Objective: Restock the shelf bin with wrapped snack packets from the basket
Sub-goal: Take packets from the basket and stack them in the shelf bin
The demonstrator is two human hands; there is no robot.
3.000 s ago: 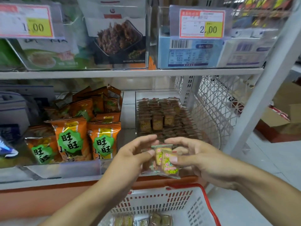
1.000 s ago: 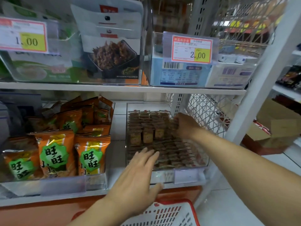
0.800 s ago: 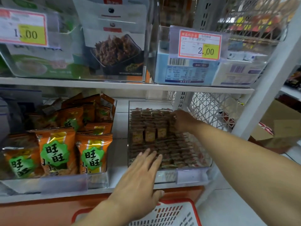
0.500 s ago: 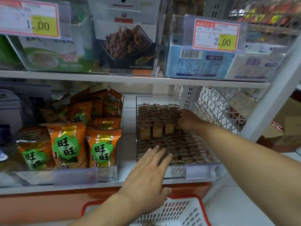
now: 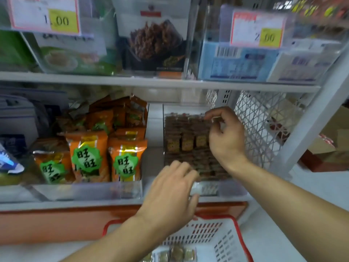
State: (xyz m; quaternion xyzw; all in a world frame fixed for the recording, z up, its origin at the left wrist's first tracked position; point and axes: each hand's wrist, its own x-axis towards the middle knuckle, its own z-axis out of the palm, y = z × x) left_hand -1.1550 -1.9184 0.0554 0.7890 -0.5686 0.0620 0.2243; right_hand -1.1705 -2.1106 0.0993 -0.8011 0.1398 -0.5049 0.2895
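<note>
Snack packets: small brown wrapped squares, packed in rows inside the clear shelf bin at centre frame, on the lower shelf; three stand upright near the middle of the rows. A few more packets lie in the basket at the bottom edge.
Basket: white slotted plastic with a red rim, lower centre, below the shelf front.
Right arm: enters from the lower right, reaching up and left over the bin's right side.
Right hand: raised over the back right rows, fingers curled downward, index fingertip near the rearmost packets; whether it pinches a packet cannot be told.
Left arm: enters from the bottom centre, angled up and right.
Left hand: palm down, fingers nearly straight and slightly spread, fingertips at the bin's front edge over the nearest packets; holds nothing.
Orange bags: with green labels, standing in the neighbouring clear bin, left of centre.
Price tags: one reading 1.00 at upper left, one blurred at upper right, both on the upper shelf's bins.
White mesh panel: just right of the bin.
</note>
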